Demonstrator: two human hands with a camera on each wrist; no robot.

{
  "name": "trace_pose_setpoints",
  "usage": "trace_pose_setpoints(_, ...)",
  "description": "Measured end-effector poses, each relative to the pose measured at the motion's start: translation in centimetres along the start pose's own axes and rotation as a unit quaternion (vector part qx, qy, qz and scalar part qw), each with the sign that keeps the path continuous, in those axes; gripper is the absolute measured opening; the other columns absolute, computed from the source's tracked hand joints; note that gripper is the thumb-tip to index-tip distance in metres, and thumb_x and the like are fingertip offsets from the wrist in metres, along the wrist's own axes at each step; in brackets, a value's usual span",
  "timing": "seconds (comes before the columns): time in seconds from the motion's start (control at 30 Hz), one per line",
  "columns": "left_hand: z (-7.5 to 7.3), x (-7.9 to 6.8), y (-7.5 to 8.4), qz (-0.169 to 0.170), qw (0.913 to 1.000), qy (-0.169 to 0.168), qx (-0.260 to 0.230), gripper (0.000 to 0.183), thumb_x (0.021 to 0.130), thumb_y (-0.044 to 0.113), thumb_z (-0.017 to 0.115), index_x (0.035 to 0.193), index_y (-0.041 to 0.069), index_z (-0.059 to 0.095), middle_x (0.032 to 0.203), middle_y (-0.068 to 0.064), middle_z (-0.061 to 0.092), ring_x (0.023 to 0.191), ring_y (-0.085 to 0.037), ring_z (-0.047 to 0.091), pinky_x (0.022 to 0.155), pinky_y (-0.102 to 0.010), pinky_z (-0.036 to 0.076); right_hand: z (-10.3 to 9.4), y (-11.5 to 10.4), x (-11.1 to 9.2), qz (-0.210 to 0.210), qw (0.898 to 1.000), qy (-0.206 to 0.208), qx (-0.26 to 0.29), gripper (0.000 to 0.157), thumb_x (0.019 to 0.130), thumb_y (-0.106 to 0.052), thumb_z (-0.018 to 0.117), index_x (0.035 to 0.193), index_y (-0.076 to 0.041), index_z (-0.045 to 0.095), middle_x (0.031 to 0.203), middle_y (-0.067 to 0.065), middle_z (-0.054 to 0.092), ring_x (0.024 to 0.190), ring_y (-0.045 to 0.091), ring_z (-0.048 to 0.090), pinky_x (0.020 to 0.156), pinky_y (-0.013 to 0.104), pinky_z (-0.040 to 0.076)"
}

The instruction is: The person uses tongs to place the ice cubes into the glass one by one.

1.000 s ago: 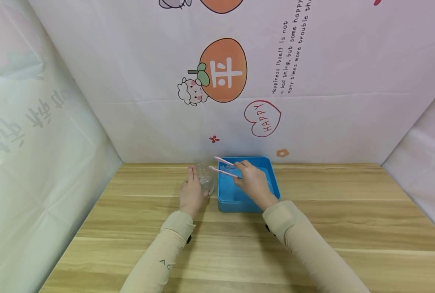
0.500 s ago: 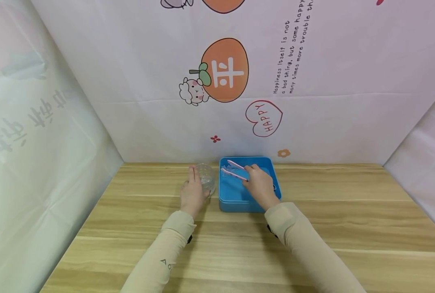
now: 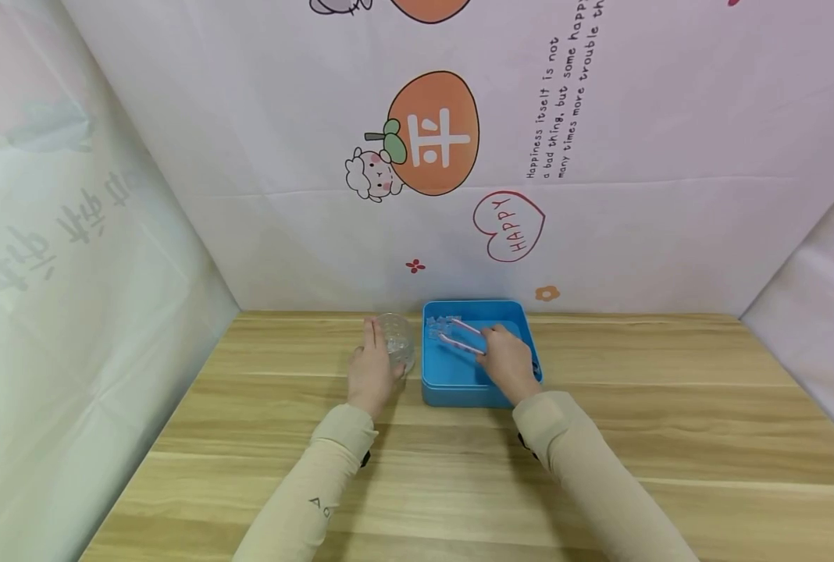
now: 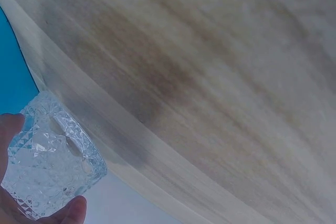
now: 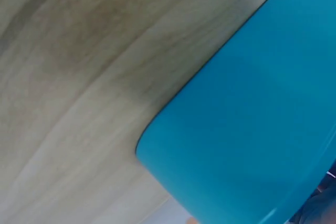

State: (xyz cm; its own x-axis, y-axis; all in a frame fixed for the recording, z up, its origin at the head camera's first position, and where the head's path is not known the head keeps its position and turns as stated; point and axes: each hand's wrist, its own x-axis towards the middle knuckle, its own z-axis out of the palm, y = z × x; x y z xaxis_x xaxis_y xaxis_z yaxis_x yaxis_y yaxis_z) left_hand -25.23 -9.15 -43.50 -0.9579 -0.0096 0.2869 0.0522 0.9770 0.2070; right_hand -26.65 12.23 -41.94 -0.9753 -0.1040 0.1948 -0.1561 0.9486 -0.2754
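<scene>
Currently, the tongs (image 3: pixel 463 345) have their tips at the clear pieces (image 3: pixel 435 327), which lie in the far left corner of the box (image 3: pixel 455 396). One second ago the tips were out past the box's left rim, near the glass (image 3: pixel 399 343); they have since come back over the rim and down. Assessment: this puts the tool in position to take up a piece. The tips stand apart, and whether anything is between them cannot be told.

The right hand (image 3: pixel 507 361) pinches the tongs over the box; the right wrist view shows mainly the box's outer wall and does not confirm the grip.

The glass stands just left of the box, clear contents visible inside. The left hand (image 3: pixel 370 373) holds it, thumb and fingers on opposing sides; no shift noted, so the glass appears steadied. Both vessels rest on the table (image 3: pixel 424 484), before a printed cloth (image 3: pixel 304 242).
</scene>
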Motion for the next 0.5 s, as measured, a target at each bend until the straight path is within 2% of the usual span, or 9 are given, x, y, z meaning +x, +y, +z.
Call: trace_pose_setpoints(0.5, -0.05, -0.04, 0.07, -0.001, 1.0, -0.002, 0.002, 0.096, 0.079, 0.037, 0.076, 0.148, -0.004, 0.024, 0.153, -0.018, 0.032, 0.088, -0.032, 0.064, 0.075, -0.039, 0.055, 0.45, -0.2, 0.34, 0.018, 0.999, -0.026, -0.006, 0.046, 0.082, -0.016, 0.074, 0.124, 0.0, 0.062, 0.118, 0.02, 0.064, 0.099, 0.032, 0.065, 0.08, 0.046, 0.057)
